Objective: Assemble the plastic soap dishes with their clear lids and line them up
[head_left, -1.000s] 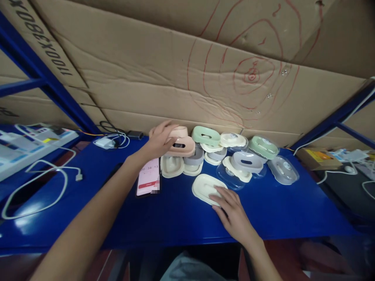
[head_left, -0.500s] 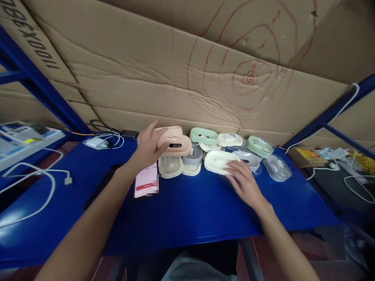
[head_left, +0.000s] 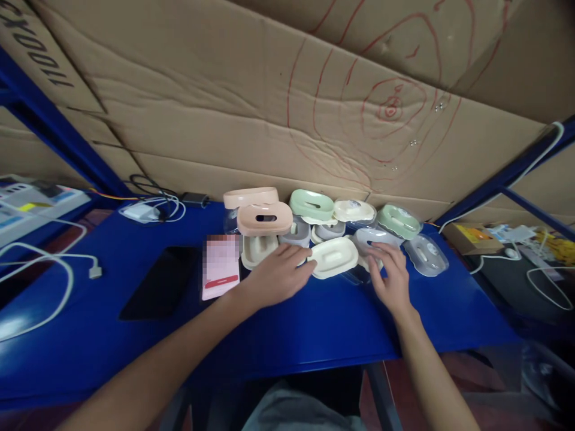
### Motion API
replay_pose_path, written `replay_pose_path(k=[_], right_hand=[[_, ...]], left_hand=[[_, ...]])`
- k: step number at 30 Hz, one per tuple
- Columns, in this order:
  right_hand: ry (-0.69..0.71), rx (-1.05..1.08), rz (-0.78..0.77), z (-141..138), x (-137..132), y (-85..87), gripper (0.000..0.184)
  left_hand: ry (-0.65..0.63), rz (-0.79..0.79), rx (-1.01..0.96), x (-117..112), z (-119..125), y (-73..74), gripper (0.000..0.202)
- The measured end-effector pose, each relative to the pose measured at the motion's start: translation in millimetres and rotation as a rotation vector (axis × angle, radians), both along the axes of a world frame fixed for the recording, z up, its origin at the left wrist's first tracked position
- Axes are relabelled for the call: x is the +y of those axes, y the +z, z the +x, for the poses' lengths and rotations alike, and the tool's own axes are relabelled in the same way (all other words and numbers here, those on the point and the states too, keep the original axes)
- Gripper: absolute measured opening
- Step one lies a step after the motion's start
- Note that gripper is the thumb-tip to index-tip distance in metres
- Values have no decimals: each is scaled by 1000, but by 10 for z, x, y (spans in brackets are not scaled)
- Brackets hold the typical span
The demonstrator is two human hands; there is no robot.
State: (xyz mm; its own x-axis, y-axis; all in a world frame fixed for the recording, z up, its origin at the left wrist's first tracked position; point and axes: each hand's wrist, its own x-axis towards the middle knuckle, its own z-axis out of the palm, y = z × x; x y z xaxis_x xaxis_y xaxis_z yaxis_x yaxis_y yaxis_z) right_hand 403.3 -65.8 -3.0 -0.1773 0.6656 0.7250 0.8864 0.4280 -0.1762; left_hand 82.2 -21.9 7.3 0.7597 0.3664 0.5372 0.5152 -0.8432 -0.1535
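A cluster of oval plastic soap-dish parts lies on the blue shelf (head_left: 291, 323) against the cardboard wall. A cream oval lid (head_left: 333, 257) rests at the front of the pile. My left hand (head_left: 277, 275) lies just left of it, fingers stretched toward its left edge. My right hand (head_left: 389, 273) sits to its right, fingers spread over a grey-white dish (head_left: 376, 236) and a clear base. Two pink dishes (head_left: 264, 218) stand stacked at the pile's left, with green dishes (head_left: 311, 205) behind.
A phone with a pink screen (head_left: 220, 266) and a dark tablet (head_left: 160, 282) lie left of the pile. White cables and a charger (head_left: 142, 211) sit at the far left. A clear lid (head_left: 424, 254) and a small cardboard box (head_left: 469, 237) are on the right.
My left hand left the pink dishes and came down to the cream lid's left side. My right hand slid off the cream lid to the dishes at its right.
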Motion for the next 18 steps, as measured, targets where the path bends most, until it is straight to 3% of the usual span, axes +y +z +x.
replay_pose_path(k=[5, 11, 14, 18], right_hand=[[132, -41, -117, -105, -218, -131, 27], [74, -78, -211, -129, -277, -185, 33], [78, -148, -253, -153, -261, -161, 35], [145, -207, -277, -238, -296, -139, 24]], left_hand=[[-137, -112, 188, -223, 235, -165, 22], [-167, -152, 151, -240, 270, -213, 19], [-76, -135, 34, -152, 218, -214, 35], [205, -149, -69, -14, 140, -222, 49]])
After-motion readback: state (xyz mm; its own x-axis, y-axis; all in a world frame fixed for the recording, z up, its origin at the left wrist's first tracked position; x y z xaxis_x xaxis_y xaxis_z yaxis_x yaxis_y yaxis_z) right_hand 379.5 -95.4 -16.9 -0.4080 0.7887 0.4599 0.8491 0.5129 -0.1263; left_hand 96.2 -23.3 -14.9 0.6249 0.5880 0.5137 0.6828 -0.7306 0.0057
